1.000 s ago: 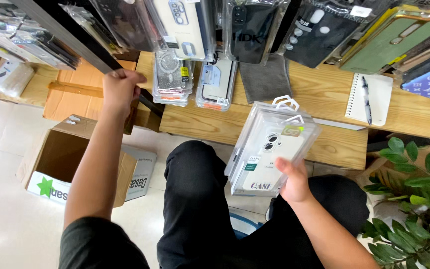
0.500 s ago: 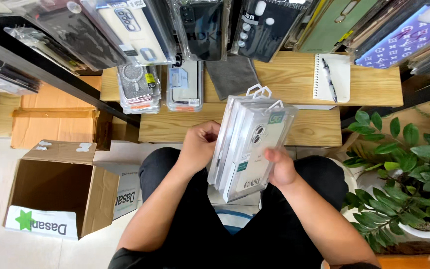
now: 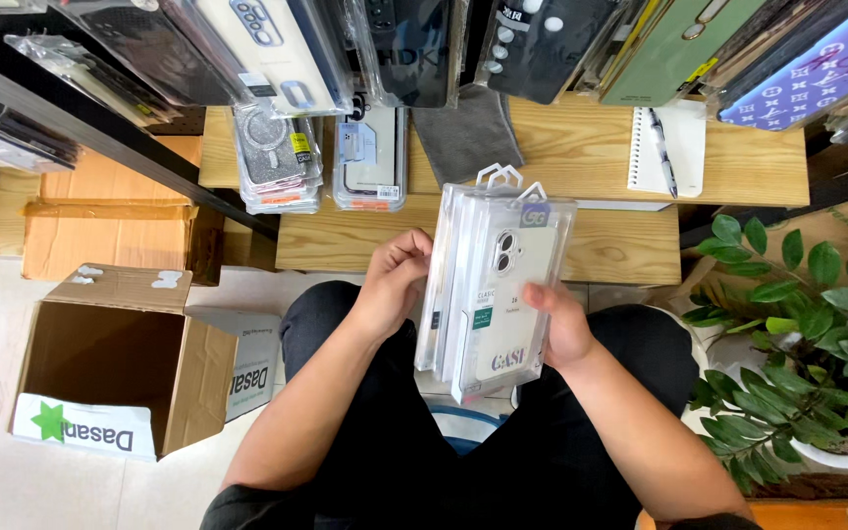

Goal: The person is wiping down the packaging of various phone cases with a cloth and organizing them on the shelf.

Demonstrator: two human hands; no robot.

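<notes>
I hold a stack of clear plastic phone-case packages (image 3: pixel 498 285) upright over my lap. My right hand (image 3: pixel 559 324) grips the stack from the right, thumb across the front package. My left hand (image 3: pixel 392 283) is closed on the stack's left edge, fingers curled behind it. The front package shows a pale case with a camera cut-out and white hang tabs on top.
A wooden bench (image 3: pixel 591 147) ahead carries two piles of packaged cases (image 3: pixel 277 162), a grey cloth (image 3: pixel 468 132) and a spiral notepad with a pen (image 3: pixel 667 147). More cases hang above (image 3: pixel 404 44). An open cardboard box (image 3: pixel 115 358) stands at left, a leafy plant (image 3: pixel 807 324) at right.
My left hand came down from the shelf at the left and took hold of the stack's left edge. The stack moved to the middle and stands more upright.
</notes>
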